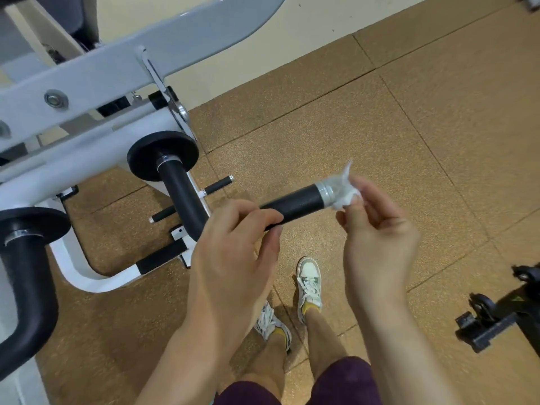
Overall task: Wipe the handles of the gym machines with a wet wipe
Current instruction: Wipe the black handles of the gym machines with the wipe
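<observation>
White wipe (342, 191) pinched on handle (298, 201) end, R hand (377, 229).

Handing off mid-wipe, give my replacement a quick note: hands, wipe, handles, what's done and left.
Left hand: gripping the near part of the black handle, steadying it.
Right hand: pinching the wet wipe against the handle's silver end cap.
Done: cannot tell how much of this grip is wiped.
Left: the grip under the left hand, then the other curved handle at far left.

Head view looks steeply down, close above hands (292, 238)
</observation>
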`<state>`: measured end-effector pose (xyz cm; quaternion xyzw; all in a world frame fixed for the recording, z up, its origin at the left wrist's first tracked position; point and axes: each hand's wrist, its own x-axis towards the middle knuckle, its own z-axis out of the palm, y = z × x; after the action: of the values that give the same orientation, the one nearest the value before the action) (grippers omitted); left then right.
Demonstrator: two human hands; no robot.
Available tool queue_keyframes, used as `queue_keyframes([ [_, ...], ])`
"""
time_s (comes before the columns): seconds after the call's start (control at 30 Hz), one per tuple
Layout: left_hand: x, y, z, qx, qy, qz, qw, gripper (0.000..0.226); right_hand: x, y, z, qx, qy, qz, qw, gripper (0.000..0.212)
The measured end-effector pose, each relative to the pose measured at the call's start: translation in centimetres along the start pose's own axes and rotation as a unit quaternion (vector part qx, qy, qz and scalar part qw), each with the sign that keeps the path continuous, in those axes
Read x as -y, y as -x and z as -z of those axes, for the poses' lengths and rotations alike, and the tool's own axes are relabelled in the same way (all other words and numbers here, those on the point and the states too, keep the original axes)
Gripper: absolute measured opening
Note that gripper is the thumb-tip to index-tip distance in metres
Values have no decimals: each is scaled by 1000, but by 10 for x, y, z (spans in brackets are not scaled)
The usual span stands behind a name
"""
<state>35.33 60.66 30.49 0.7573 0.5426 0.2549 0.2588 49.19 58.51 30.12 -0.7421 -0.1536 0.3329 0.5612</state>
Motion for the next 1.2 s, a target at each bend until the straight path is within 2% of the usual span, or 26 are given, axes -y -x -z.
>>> queue_keyframes([
  [0.07, 2, 2, 1, 5, 16, 0, 1000, 16, 17, -15, 4, 67, 167, 115, 977, 19],
  [0.13, 3, 4, 3, 3, 27, 6, 1000, 16, 40, -30, 1, 160, 343, 169, 910, 15],
  [0.27, 3, 5, 4, -17, 19, 18, 1000, 17, 66, -50, -20, 294, 544, 172, 767, 12],
  [0.33, 4, 5, 5, -12, 17, 20, 1000, 19, 72, -53, -29, 346, 582, 162, 718, 12],
  [0.37, 6, 5, 8, -14, 17, 27, 999, 21, 77, -55, -31, 362, 592, 152, 704, 12],
  [0.5, 28, 7, 19, -37, 25, 103, 994, 13, 86, -60, -29, 353, 603, 159, 698, 12],
  [0.6, 34, 9, 22, -41, 63, 167, 983, 12, 76, -46, -44, 411, 584, 184, 676, 14],
  [0.7, 32, 8, 22, -38, 79, 180, 980, 11, 76, -50, -51, 418, 618, 184, 639, 16],
  [0.8, 34, 6, 22, -49, 96, 195, 975, 13, 75, -57, -48, 386, 635, 189, 642, 18],
  [0.9, 34, 5, 21, -44, 91, 199, 975, 15, 61, -40, -64, 453, 589, 232, 627, 18],
  [0.97, 35, 4, 22, -39, 89, 196, 976, 15, 62, -39, -70, 480, 585, 211, 618, 17],
  [1.07, 36, 3, 24, -33, 106, 212, 971, 16, 74, -56, -59, 445, 632, 185, 607, 18],
  [1.13, 36, 3, 23, -41, 110, 218, 969, 17, 74, -54, -59, 422, 650, 210, 597, 18],
  [1.2, 35, 4, 22, -53, 116, 222, 967, 18, 67, -39, -70, 451, 614, 253, 597, 19],
])
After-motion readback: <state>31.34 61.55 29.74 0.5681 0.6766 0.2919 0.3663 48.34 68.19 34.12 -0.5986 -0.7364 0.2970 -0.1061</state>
